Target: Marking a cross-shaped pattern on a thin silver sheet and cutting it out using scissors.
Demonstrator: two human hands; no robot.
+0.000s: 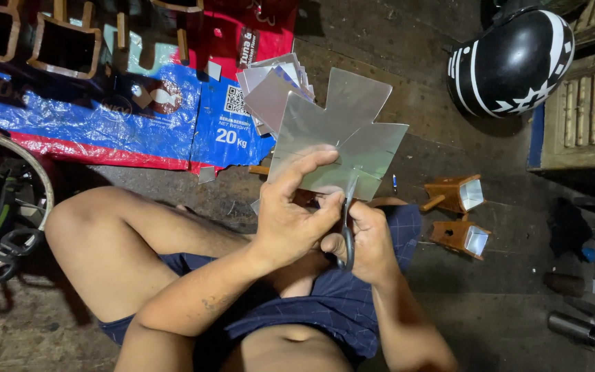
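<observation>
A person sits on the dark floor (pixel 449 331) with knees up. The left hand (pixel 290 213) holds a shiny, cross-shaped sheet of thin metal (pixel 342 138) up in front of the chest. Its fingers lie flat on the front of the sheet and its thumb is by the bottom edge. The right hand (pixel 370 241) is closed around the dark handles of a pair of scissors (pixel 347 227). The blades point up and meet the bottom edge of the sheet, between the two hands.

The sheet looks light and thin. It looks stiff enough to stand up by itself, but I think it would bend if squeezed hard. Its cut edges are probably sharp, so the flat middle is the safe place to hold it, close to where the blades bite.

Just behind the sheet, a pile of more shiny metal pieces (pixel 270 89) rests on a blue and red plastic sack (pixel 139 117) spread on the floor. Two small wooden boxes with shiny insides (pixel 459 213) lie on the floor near the person's right knee. A black helmet with white marks (pixel 511 62) sits well apart at the far right.
</observation>
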